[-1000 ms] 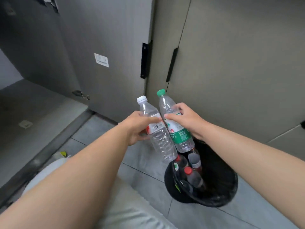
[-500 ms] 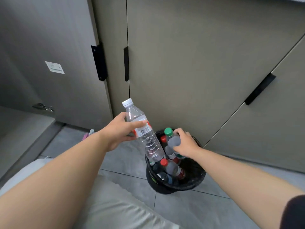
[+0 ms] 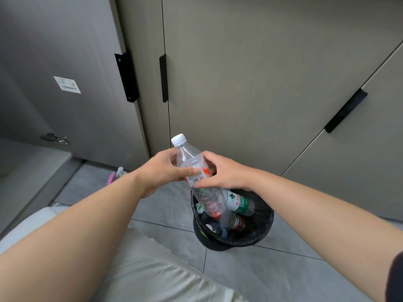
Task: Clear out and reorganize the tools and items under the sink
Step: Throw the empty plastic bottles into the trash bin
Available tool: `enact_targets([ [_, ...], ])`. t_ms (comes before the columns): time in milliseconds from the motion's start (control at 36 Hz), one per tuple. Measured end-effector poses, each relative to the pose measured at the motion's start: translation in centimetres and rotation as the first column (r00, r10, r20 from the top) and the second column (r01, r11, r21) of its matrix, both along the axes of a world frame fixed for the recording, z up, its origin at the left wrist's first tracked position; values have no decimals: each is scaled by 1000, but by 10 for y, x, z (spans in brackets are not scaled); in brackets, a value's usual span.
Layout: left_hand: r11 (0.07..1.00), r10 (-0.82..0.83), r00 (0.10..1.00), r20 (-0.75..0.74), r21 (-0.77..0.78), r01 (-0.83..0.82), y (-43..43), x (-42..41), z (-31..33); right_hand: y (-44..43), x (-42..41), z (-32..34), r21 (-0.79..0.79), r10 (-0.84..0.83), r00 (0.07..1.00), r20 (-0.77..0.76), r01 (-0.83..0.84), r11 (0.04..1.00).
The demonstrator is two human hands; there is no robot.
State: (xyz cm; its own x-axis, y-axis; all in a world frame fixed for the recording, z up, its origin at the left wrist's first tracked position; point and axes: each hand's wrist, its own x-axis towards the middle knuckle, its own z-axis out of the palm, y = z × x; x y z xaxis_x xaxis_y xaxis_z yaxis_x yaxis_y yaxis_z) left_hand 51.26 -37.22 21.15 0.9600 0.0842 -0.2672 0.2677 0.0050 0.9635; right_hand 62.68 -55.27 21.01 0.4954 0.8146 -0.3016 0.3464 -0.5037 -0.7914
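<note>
Hands, count: two, both bare, both on one item.
Left hand (image 3: 162, 171): thumb and fingers wrapped round the upper body of the clear bottle (image 3: 189, 156), just below its shoulder.
Right hand (image 3: 223, 172): fingers curled round the same bottle from the opposite side, thumb at the label band.
Clear bottle, count: one in the hands; white cap (image 3: 178, 139) screwed on, looks empty.
Clear bottle, position: held tilted, cap up and away, base down over the mouth of the bin (image 3: 269, 220).
Clear bottle, label (image 3: 197, 178): white and red band with a barcode; the printing is too small to read.
Bin, count: one, black, lined with a black bag, standing on the grey tiled floor (image 3: 250, 275) near the cabinet doors.
Bin, contents: at least three bottles lying inside; the exact total cannot be told.
Green-labelled bottle (image 3: 238, 202): one; Chinese characters on the label, partly hidden.
Red-labelled bottle (image 3: 236, 222): one; writing not legible.
Door handles, count: three, black (image 3: 163, 78).
Sticker (image 3: 67, 84): one, white, on the open door; text blurred.
</note>
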Motion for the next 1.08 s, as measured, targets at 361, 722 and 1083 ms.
enact_targets([
  [361, 987, 63, 981, -184, 157, -34, 4, 0, -12, -65, 2, -68, -350, 110, 974, 199, -34, 936],
  [722, 922, 224, 966, -129, 348, -167, 26, -19, -20, -71, 10, -92, -614, 342, 917, 204, -152, 774],
  [1083, 607, 382, 924, -1, 755, -250, 164, -88, 28, 127, -15, -14, -42, 287, 888, 359, -292, 956],
])
